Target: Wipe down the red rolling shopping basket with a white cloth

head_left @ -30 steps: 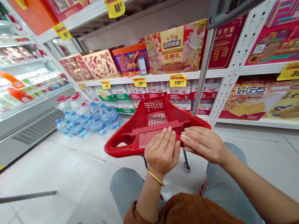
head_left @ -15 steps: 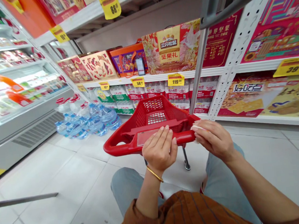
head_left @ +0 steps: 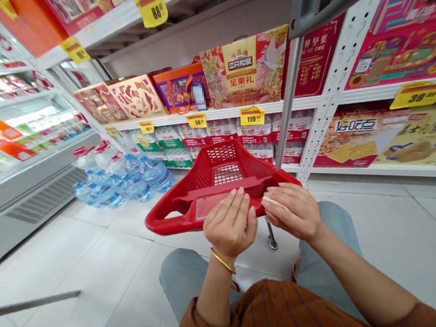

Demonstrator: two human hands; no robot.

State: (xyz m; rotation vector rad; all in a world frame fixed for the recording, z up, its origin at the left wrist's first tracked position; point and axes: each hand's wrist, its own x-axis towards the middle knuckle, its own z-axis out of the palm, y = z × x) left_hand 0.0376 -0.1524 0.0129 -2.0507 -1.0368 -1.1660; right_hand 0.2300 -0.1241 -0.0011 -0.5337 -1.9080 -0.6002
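Left hand point(head_left: 229, 222) over the handle of a red mesh shopping cart point(head_left: 222, 170), right hand point(head_left: 290, 213) pinching something white at the handle's far end.

Left fingers curl over the red handle bar point(head_left: 172, 221); the white scrap point(head_left: 275, 203) looks like tissue, but it's too small to be sure. Hands are apart but near each other. Cart stands on the tiled floor point(head_left: 109, 270) before the person's knees, long axis pointing forward at the shelf of bottled water packs point(head_left: 197, 135), handle crosswise.
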